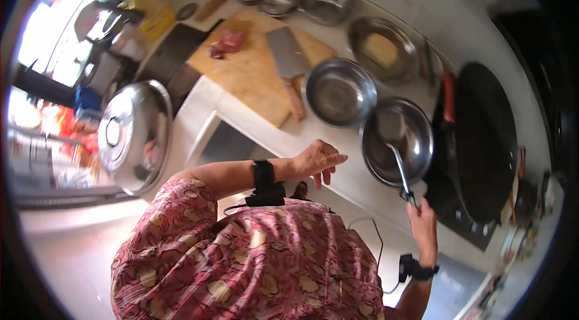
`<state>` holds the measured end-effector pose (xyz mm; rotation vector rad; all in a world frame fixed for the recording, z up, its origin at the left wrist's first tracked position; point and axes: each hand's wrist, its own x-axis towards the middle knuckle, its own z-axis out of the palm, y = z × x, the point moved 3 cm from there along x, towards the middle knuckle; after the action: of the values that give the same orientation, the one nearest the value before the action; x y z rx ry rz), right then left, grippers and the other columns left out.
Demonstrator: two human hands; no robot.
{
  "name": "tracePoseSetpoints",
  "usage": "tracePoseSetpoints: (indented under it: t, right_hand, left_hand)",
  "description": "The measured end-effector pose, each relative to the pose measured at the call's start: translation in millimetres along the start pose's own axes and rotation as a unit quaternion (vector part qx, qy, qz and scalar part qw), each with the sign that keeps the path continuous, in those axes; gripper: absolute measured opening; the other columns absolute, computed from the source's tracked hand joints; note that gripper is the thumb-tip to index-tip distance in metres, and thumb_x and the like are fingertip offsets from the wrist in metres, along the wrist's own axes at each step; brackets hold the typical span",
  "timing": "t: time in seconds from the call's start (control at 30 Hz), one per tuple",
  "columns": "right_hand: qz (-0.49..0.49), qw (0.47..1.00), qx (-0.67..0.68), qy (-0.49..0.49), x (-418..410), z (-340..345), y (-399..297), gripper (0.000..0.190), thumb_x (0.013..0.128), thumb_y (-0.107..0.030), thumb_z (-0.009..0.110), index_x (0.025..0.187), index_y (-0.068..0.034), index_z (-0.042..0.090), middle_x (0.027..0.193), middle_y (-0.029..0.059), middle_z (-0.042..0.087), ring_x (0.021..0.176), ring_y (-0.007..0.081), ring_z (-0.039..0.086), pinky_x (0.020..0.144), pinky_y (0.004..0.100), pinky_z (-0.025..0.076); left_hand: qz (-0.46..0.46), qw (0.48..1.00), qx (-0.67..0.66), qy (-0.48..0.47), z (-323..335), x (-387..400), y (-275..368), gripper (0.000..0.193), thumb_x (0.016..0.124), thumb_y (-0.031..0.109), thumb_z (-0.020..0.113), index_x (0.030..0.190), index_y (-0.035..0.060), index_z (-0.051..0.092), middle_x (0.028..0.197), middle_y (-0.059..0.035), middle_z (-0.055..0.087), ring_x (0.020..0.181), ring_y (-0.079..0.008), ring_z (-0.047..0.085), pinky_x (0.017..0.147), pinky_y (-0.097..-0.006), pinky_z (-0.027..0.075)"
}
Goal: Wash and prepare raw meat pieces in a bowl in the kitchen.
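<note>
My right hand [422,222] is closed on the handle of a metal spatula [400,164], whose flat head rests inside a stainless steel bowl [373,157]. Near the counter's front edge my left hand [319,159] hangs with loosely bent fingers, holding nothing. Touching or nearly touching the first bowl is a second steel bowl [339,92]. On the wooden cutting board [244,80] lie a piece of raw meat [227,43] and a cleaver [287,55], its wooden handle towards me.
Behind the bowls, another steel bowl [380,51] holds a pale yellowish mass. Smaller metal bowls [325,3] line the back. A large dark wok [486,143] is on the black cooktop [470,225] at the right. A big shiny metal basin [133,137] stands tilted at the left.
</note>
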<state>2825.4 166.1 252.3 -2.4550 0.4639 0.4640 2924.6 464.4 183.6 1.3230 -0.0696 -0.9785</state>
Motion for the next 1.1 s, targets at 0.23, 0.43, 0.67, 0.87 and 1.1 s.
tracePoseSetpoints:
  t: [0.23, 0.43, 0.67, 0.87, 1.1]
  right_hand:
    - [-0.079, 0.982, 0.171, 0.027, -39.5, -9.5, -79.7, 0.026, 0.081, -0.004, 0.055, 0.105, 0.007, 0.054, 0.077, 0.0120, 0.060, 0.067, 0.0163, 0.059, 0.061, 0.0274, 0.048]
    - [-0.165, 0.967, 0.163, -0.107, -22.1, 45.5, -192.2, 0.010, 0.080, -0.002, 0.055, 0.085, 0.005, 0.060, 0.061, 0.0051, 0.056, 0.051, 0.0068, 0.052, 0.045, 0.0216, 0.043]
    - [-0.263, 0.955, 0.048, -0.130, 27.5, 113.5, -314.6, 0.016, 0.080, -0.010, 0.058, 0.089, 0.004, 0.058, 0.065, 0.0125, 0.059, 0.055, 0.0188, 0.057, 0.052, 0.0303, 0.044]
    - [-0.361, 0.920, -0.042, -0.148, 35.1, 153.9, -368.8, 0.019, 0.078, -0.012, 0.058, 0.088, 0.004, 0.056, 0.072, 0.0214, 0.058, 0.067, 0.0357, 0.059, 0.059, 0.0396, 0.046]
    - [-0.438, 0.884, -0.042, -0.161, 62.7, 185.8, -352.6, 0.026, 0.081, -0.017, 0.054, 0.096, 0.005, 0.054, 0.074, 0.0198, 0.059, 0.071, 0.0351, 0.059, 0.063, 0.0405, 0.045]
  left_hand:
    - [0.045, 0.961, -0.030, 0.272, -108.5, -89.3, 15.0, 0.039, 0.085, 0.018, 0.054, 0.113, -0.0095, 0.049, 0.083, -0.0143, 0.056, 0.055, -0.0190, 0.060, 0.041, -0.0306, 0.054]
    - [0.162, 0.871, -0.051, 0.462, -232.3, -122.5, 29.0, 0.039, 0.081, 0.016, 0.055, 0.109, -0.0108, 0.051, 0.082, -0.0128, 0.058, 0.060, -0.0181, 0.060, 0.043, -0.0300, 0.054]
    - [0.165, 0.767, 0.284, 0.552, -351.8, -113.5, 47.1, 0.041, 0.075, 0.017, 0.061, 0.113, 0.0032, 0.056, 0.095, -0.0150, 0.058, 0.084, -0.0242, 0.058, 0.069, -0.0360, 0.050]
    - [0.125, 0.676, 0.617, 0.382, -360.7, -93.2, 81.5, 0.090, 0.063, 0.022, 0.074, 0.136, 0.0205, 0.023, 0.136, -0.0146, 0.027, 0.116, -0.0390, 0.034, 0.088, -0.0473, 0.040]
    - [0.094, 0.652, 0.715, 0.231, -374.9, -61.5, 99.1, 0.091, 0.059, 0.012, 0.068, 0.138, 0.0250, 0.024, 0.143, -0.0086, 0.019, 0.126, -0.0391, 0.025, 0.094, -0.0470, 0.038]
